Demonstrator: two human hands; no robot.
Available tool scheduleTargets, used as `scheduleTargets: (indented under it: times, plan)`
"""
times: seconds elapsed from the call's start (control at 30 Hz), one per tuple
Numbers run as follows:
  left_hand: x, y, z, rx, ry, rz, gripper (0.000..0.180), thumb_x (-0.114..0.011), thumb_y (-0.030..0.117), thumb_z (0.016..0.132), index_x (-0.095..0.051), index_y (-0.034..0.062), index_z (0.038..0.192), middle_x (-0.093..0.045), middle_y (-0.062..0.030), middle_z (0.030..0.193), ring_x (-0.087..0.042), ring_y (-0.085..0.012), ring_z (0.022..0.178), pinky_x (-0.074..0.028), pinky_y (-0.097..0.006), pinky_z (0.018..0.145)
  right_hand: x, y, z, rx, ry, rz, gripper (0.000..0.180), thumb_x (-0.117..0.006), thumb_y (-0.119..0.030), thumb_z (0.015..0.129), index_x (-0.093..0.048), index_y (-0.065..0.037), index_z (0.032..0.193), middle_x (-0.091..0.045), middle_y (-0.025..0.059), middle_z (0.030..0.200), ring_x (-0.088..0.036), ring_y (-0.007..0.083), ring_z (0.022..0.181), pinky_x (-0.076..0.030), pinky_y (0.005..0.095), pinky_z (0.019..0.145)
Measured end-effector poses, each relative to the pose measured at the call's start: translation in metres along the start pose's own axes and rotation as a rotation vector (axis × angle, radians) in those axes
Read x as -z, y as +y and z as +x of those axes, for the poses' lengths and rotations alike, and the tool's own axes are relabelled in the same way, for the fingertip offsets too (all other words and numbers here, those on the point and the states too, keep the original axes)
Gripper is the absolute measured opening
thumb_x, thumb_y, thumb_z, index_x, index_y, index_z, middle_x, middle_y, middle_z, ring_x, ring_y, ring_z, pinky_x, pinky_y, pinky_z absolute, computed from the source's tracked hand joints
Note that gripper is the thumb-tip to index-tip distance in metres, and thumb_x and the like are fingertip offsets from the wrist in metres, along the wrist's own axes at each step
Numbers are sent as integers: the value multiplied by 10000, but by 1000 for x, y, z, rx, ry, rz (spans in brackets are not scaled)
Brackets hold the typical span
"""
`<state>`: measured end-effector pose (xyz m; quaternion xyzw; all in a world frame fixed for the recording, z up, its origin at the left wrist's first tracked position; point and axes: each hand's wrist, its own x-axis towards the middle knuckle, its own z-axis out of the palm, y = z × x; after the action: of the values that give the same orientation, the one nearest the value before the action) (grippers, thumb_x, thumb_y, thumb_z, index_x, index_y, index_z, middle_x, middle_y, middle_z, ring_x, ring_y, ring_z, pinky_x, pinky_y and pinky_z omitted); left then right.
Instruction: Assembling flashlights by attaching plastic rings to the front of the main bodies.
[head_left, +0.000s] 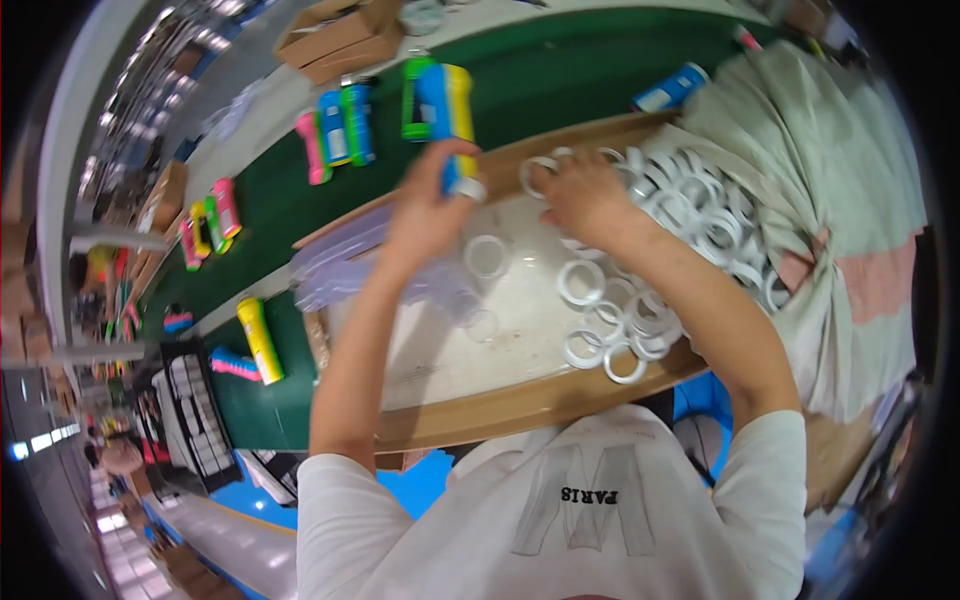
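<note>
At one green workshop table (pixel 560 80), my left hand (pixel 428 200) encircles one blue-and-yellow plastic tube (pixel 446 100); fingers half-curled, my right hand (pixel 588 200) overlaps one white plastic ring (pixel 525 180), hold unclear.

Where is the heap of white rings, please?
In the head view, the ring heap lies in the right end of the cardboard tray, beside the pale sack and right hand.

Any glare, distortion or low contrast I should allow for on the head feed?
Head view: the long green tabletop curves near the black rim; a small glare spot marks the pale flat tray floor, where white plastic rings have little contrast; bright white patches at far left look washed out.
</note>
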<state>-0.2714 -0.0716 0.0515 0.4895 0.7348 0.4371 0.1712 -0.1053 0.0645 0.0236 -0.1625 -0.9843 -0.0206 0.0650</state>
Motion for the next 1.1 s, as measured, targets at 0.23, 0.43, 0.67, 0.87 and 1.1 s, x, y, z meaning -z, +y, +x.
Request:
scheduleTargets:
  times: [0.23,0.43,0.67,0.87,1.1]
  plan:
    - [-104,5,-43,-109,-109,52,505,-612,162,760,-475,171,1246,-580,-255,993,-584,-441,919,-451,-508,815,-55,79,-9,-95,40,86,154,-677,-161,752,-646,-33,831,-626,202,875,-588,391,876,-475,478,767]
    - [-91,-11,-64,-311,105,531,470,-622,178,729,-565,83,1186,-622,-178,867,-583,-347,965,-372,-455,911,48,71,-28,-19,301,249,147,-609,-106,864,-540,10,804,-546,160,828,-532,321,786,-409,409,688]
    - [-70,-57,-31,-236,246,981,190,-561,205,758,-710,89,735,-633,-108,871,-547,-282,922,-379,-421,878,40,0,-63,-52,283,626,173,-658,-71,830,-504,6,811,-562,226,1149,-511,345,1148,-370,372,949]
    - [-67,-56,-22,-309,163,882,124,-600,163,666,-689,77,664,-643,-97,782,-595,-283,841,-478,-396,764,5,-25,-82,60,344,642,433,-697,-29,757,-531,-26,1158,-537,200,1222,-501,349,1158,-409,398,940]
    - [5,63,-30,176,222,-372,118,-658,64,835,-711,16,929,-686,-58,830,-608,-97,747,-487,-250,651,23,-24,-67,-37,406,855,705,-760,-132,730,-412,-37,1336,-534,188,1233,-557,362,1036,-459,392,887]
